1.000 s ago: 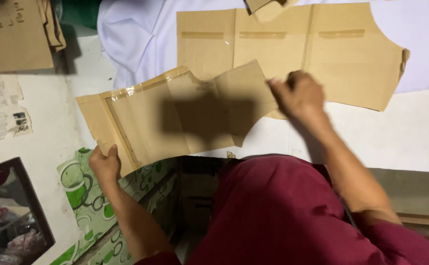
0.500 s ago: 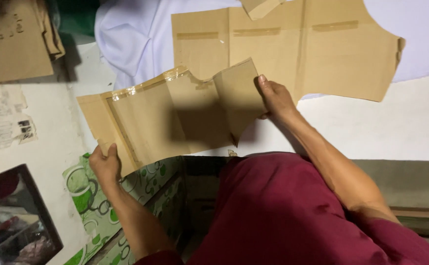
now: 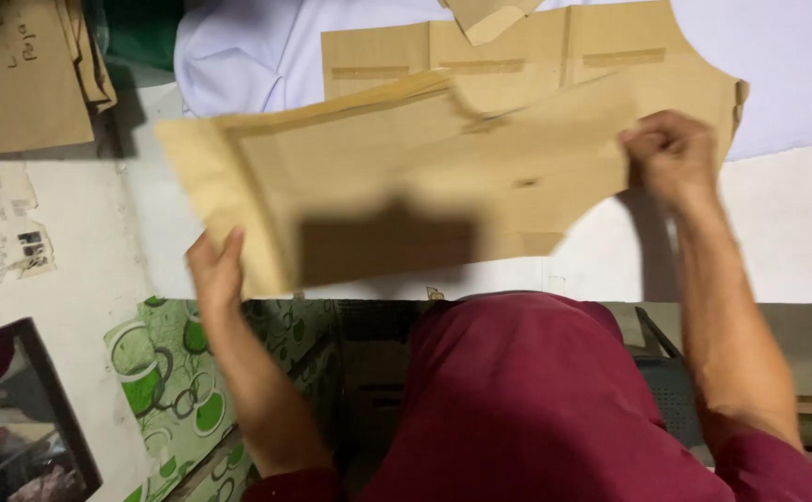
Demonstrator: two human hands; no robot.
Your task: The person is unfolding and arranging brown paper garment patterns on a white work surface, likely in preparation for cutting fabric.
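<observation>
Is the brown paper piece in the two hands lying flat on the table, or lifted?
Lifted. The left hand and right hand grip opposite ends of the brown paper piece, which casts a shadow below.

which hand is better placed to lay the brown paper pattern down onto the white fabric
Right, probably. The right hand grips the brown paper pattern at its far edge, above the white fabric. The left hand holds the near corner, by the table edge.

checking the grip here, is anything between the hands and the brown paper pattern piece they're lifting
Nothing visible. The left hand grips the lower left corner of the lifted brown paper pattern piece and the right hand grips its right edge, both in direct contact.
</observation>
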